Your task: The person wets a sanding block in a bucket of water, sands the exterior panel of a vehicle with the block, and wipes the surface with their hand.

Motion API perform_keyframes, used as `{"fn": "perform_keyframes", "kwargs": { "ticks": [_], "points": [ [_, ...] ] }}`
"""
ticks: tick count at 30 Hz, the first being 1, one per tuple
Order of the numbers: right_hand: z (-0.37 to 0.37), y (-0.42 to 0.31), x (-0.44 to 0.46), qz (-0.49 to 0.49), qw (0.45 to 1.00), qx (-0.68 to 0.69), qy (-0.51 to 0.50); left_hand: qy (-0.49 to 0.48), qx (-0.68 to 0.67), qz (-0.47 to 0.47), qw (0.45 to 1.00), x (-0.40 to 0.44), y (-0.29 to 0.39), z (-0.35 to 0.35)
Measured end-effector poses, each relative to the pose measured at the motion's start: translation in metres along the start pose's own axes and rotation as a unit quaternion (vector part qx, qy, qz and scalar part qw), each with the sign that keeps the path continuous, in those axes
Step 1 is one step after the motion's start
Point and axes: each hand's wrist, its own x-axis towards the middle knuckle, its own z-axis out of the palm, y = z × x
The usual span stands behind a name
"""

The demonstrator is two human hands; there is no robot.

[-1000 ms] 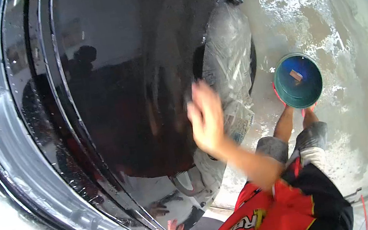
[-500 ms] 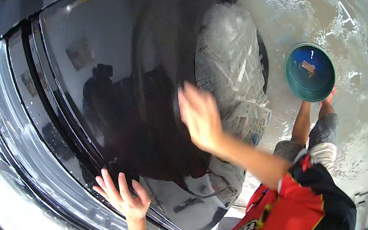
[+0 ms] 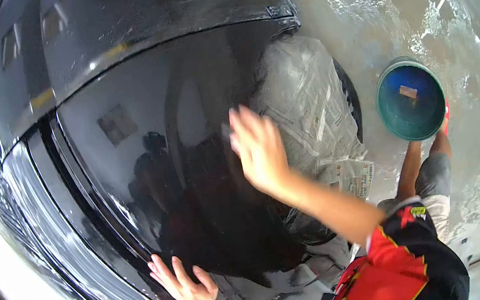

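My right hand [image 3: 260, 150] lies on the glossy dark car panel [image 3: 144, 120], beside the covered wheel, fingers stretched out and slightly blurred. Whether something thin is under those fingers is hidden. Lower down, my left hand [image 3: 188, 285] rests with spread fingers on the car's side, near the dark trim strip [image 3: 89, 189] along the window line. Nothing shows in it. Clear plastic sheeting and newspaper [image 3: 305, 91] cover the wheel just right of my right hand.
On the wet grey floor [image 3: 358, 29] stands a green bucket [image 3: 414, 125] with a blue inside and a small brown block [image 3: 408, 92] in it. Bare legs in grey shorts [image 3: 432, 175] are close to the bucket. A panel seam [image 3: 175, 37] crosses the car's bodywork.
The view has shifted, so the car panel sits lower and the seam shows more. My left hand appears farther right and lower. My right hand remains on the panel beside the wheel cover.
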Motion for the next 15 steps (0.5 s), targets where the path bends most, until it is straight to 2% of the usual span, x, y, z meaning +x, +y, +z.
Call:
{"fn": "perform_keyframes", "kwargs": {
  "ticks": [1,3,4,5,6,8,9,11,13,15],
  "points": [
    [-0.011,-0.014,-0.040,-0.009,0.999,0.013,-0.029,-0.026,0.051,0.000,0.998,-0.001,-0.001,-0.001],
    [-0.025,-0.023,-0.092,-0.009,0.996,0.063,-0.068,-0.003,-0.019,0.000,1.000,0.002,-0.002,-0.003],
    [-0.022,-0.018,-0.078,-0.009,0.997,0.048,-0.061,0.023,-0.083,0.017,0.996,0.004,-0.005,-0.003],
    [-0.016,-0.007,-0.050,-0.011,0.998,0.033,-0.054,0.034,-0.147,0.007,0.989,0.002,-0.009,-0.004],
    [-0.004,0.010,-0.005,0.004,0.999,-0.017,-0.036,0.036,-0.163,0.005,0.986,0.000,-0.010,-0.005],
    [0.027,0.065,0.092,0.025,0.999,-0.027,0.031,0.038,-0.198,0.008,0.979,-0.006,-0.018,-0.004],
    [0.034,0.089,0.132,0.042,0.998,-0.020,0.031,0.016,-0.195,0.006,0.981,-0.007,-0.021,-0.007],
    [0.051,0.115,0.164,0.058,0.996,-0.055,0.051,-0.007,-0.223,0.016,0.975,-0.008,-0.026,-0.008],
    [0.032,0.073,0.135,0.101,0.994,-0.051,-0.001,-0.051,-0.213,0.031,0.975,-0.009,-0.032,-0.012],
    [0.015,0.021,0.064,0.003,0.997,-0.068,0.027,-0.099,-0.219,0.037,0.970,-0.012,-0.038,-0.015]
  ]
}}
